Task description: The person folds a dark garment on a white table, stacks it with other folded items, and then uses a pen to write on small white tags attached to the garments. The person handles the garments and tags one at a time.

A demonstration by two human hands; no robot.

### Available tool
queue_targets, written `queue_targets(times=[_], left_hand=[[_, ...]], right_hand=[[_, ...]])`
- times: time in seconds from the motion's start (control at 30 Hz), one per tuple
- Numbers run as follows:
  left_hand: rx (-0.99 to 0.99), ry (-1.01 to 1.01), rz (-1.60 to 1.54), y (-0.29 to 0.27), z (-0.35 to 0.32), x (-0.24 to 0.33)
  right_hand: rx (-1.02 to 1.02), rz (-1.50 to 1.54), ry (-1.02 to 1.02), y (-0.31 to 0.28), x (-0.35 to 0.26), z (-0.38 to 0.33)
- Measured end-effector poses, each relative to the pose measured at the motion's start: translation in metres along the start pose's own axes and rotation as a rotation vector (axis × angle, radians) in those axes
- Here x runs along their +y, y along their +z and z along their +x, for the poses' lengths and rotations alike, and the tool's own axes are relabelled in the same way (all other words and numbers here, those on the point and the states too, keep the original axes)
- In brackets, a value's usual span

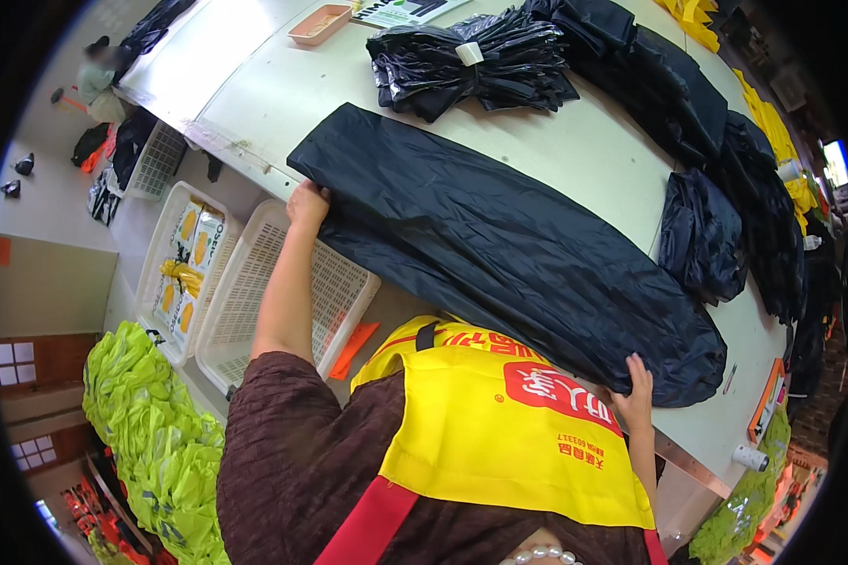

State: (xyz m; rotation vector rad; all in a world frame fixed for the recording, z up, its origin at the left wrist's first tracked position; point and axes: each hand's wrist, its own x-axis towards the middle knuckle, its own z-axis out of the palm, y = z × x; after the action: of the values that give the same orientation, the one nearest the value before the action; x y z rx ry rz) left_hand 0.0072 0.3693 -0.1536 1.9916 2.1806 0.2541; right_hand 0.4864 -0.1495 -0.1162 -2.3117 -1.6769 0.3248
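Observation:
A long piece of folded, shiny black fabric [499,235] lies across the table in front of me, slanting from upper left to lower right, with wrinkles along its length. At its left end my left hand [308,202] grips the near corner, its fingers curled round the edge. My right hand [635,388] rests against the near edge towards the right end, fingers stretched out and apart. Beyond the fabric sits a tied stack of glossy black folded pieces [424,66] with a white tag. A crumpled black bundle [699,231] lies to the right.
The pale table [283,104] carries a long heap of black garments [678,94] and a shallow pinkish tray [320,25] at the back. White plastic baskets [219,353] stand left, below table height. Lime-green material [151,433] is piled at lower left. A white roll [750,459] lies at the right edge.

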Motion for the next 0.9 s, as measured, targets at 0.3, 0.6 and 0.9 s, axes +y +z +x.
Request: queue_targets(times=[0.3, 0.6, 0.9], left_hand=[[0.569, 0.274, -0.66, -0.014, 0.061, 0.014], [0.314, -0.045, -0.394, -0.01, 0.052, -0.033], [-0.328, 0.04, -0.802, -0.057, 0.075, 0.007]], right_hand=[[0.14, -0.007, 0.135, 0.049, -0.002, -0.007], [0.078, 0.029, 0.145, 0.044, -0.007, -0.006], [0.002, 0.088, 0.13, 0.03, -0.012, 0.004]])
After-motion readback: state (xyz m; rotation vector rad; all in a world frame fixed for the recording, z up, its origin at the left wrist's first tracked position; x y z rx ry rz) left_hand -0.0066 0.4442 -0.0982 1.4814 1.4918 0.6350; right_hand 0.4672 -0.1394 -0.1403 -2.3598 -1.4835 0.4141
